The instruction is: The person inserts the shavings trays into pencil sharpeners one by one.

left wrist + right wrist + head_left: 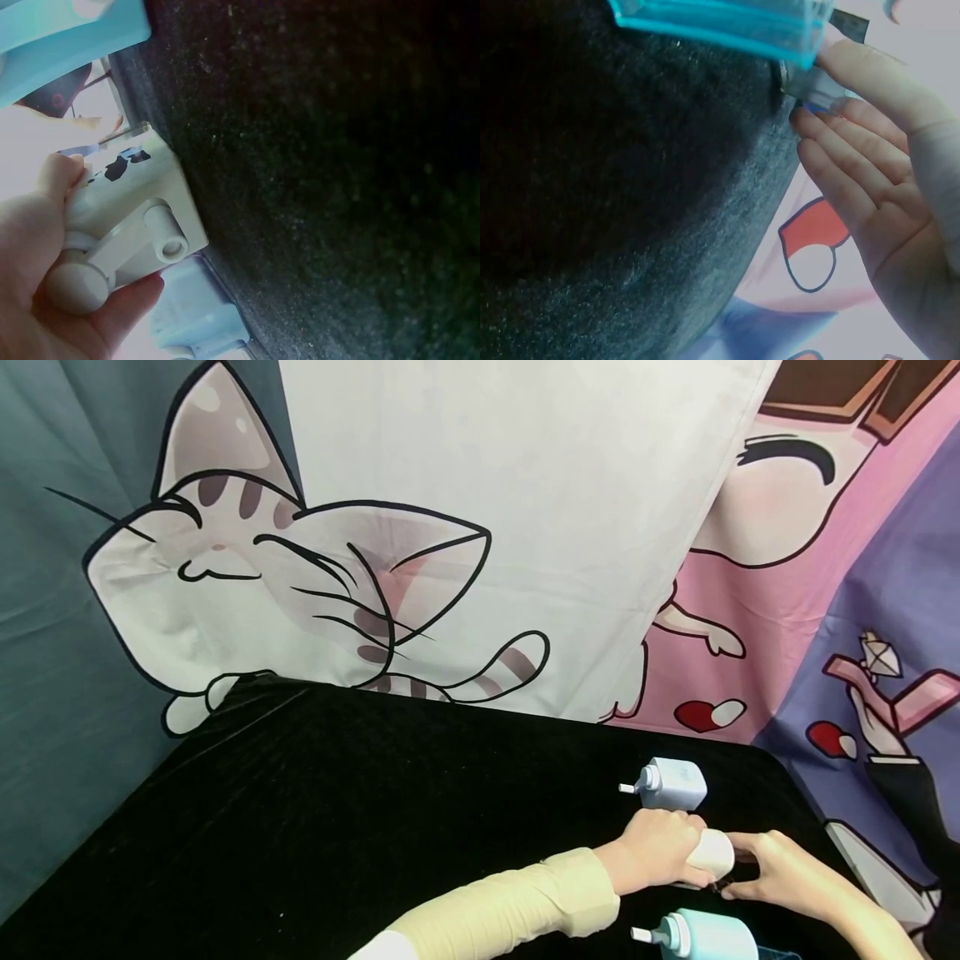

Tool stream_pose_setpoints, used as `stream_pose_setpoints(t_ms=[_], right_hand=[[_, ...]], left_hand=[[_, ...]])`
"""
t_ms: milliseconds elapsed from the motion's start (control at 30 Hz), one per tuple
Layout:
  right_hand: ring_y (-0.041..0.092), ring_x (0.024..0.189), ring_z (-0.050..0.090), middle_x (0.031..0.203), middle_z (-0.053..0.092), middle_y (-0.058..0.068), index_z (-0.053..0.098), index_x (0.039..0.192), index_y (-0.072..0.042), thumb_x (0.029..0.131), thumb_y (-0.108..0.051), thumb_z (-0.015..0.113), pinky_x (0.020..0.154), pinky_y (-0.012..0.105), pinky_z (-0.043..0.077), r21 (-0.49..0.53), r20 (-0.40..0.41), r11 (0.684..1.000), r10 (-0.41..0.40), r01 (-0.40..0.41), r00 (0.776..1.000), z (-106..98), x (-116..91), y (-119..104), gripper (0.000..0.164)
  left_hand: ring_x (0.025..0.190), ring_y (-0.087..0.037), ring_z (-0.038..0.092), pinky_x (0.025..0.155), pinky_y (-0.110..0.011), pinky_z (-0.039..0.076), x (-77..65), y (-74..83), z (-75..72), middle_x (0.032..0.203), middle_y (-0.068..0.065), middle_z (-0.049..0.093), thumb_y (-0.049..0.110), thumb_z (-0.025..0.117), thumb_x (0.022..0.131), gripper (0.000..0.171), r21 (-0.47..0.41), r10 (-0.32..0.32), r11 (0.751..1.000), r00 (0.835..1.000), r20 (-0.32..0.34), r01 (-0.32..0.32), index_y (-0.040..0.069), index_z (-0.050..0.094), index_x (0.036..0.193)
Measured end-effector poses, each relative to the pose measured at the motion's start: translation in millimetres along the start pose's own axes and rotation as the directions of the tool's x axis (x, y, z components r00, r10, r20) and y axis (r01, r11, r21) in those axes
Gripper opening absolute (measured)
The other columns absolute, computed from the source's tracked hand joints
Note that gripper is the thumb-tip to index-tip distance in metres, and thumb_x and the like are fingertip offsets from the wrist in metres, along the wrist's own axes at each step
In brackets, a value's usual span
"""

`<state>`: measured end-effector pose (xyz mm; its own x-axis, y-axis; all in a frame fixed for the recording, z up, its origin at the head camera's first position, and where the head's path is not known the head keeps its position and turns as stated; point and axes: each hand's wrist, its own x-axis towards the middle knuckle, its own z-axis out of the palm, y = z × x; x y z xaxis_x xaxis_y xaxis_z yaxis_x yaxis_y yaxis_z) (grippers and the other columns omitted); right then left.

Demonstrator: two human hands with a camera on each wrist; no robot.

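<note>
My left hand [662,850] grips a white pump bottle [712,853], its fingers over the body and the thumb along the near side. In the left wrist view the bottle's pump head [169,244] and dark marks on its wall show. My right hand [780,868] is at the bottle's right end, thumb and fingers apart around that end. In the right wrist view its fingers [847,154] are nearly straight, and whether they touch the bottle is unclear. A pale blue pump bottle [675,785] is just beyond the left hand; a turquoise pump bottle [716,935] is on the near side.
Black cloth [337,810] covers the table, its right edge close to my right hand. A printed curtain [525,485] with cartoon figures hangs behind. The turquoise bottle has a clear lower part [720,34] above the right hand's work in the right wrist view.
</note>
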<state>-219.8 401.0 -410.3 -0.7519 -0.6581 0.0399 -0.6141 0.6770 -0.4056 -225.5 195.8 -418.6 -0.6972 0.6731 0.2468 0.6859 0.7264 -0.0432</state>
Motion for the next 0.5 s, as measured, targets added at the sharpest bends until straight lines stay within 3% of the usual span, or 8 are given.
stream_pose_setpoints(t_ms=[200, 500], right_hand=[[0.004, 0.081, 0.06, 0.094, 0.067, 0.014, 0.061, 0.101, 0.002, 0.065, -0.037, 0.078, 0.063, 0.027, 0.053, 0.023, 0.018, 0.999, 0.036, -0.036, 0.999, -0.3, -3.1, 4.0, 0.056], [0.003, 0.078, 0.061, 0.089, 0.068, 0.003, 0.062, 0.099, -0.002, 0.067, -0.033, 0.078, 0.06, 0.025, 0.052, 0.083, -0.024, 0.997, -0.003, 0.005, 1.0, 3.0, -5.2, 8.3, 0.047]], left_hand=[[0.06, 0.003, 0.046, 0.043, -0.016, 0.034, -0.6, -0.6, 1.4, 0.079, 0.018, 0.056, 0.07, 0.058, 0.07, 0.047, -0.006, 0.006, 1.0, 1.0, -0.001, -0.006, 0.03, 0.055, 0.094], [0.058, 0.003, 0.045, 0.042, -0.016, 0.032, -0.1, -1.5, 2.1, 0.077, 0.018, 0.055, 0.069, 0.059, 0.07, 0.046, -0.012, 0.012, 1.0, 1.0, -0.019, -0.012, 0.03, 0.055, 0.092]])
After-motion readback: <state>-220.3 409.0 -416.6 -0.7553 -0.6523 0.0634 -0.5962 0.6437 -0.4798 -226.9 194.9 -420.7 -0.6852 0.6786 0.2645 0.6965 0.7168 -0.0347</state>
